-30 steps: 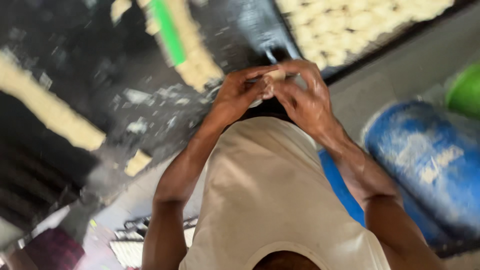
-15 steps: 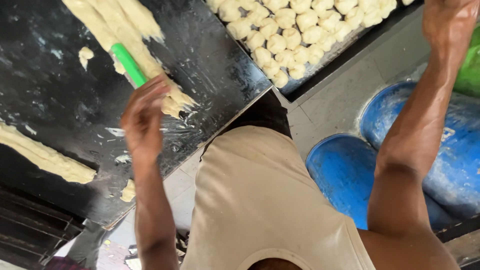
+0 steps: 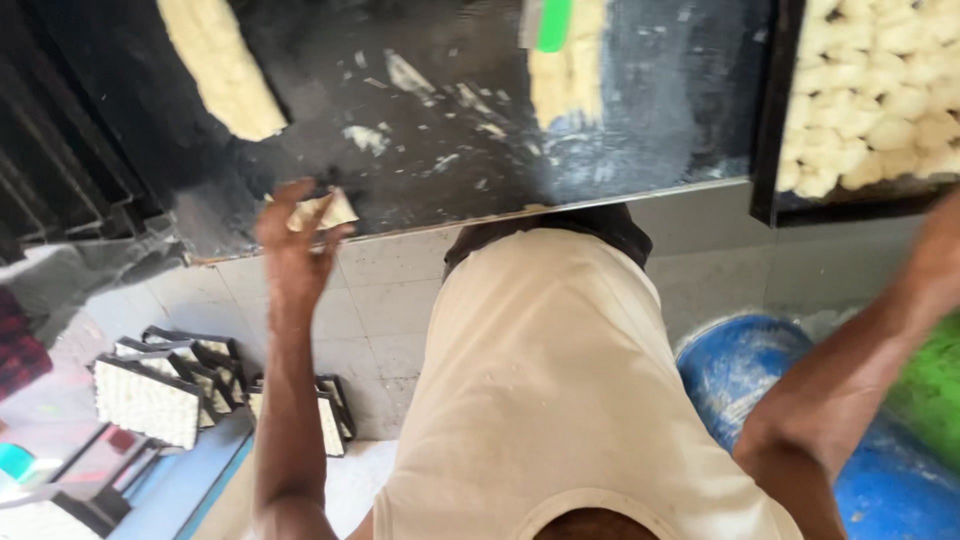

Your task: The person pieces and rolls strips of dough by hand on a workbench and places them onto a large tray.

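Observation:
My left hand is at the front edge of the black worktable, with thumb and fingers pinched on a small pale dough scrap. My right forearm stretches up and to the right, and its hand is past the frame's right edge. A long strip of dough lies on the table at the far left. A second strip lies near the middle with a green scraper on it. My white shirt fills the lower middle.
A black tray packed with several small dough pieces sits at the right. Flour and crumbs dot the table. Below are a blue drum, a green container, a tiled floor and stacked trays at lower left.
My left hand has left the dough strip by the green scraper and come to the table's front edge, onto the scrap. My right hand has dropped from the tray and gone out of view.

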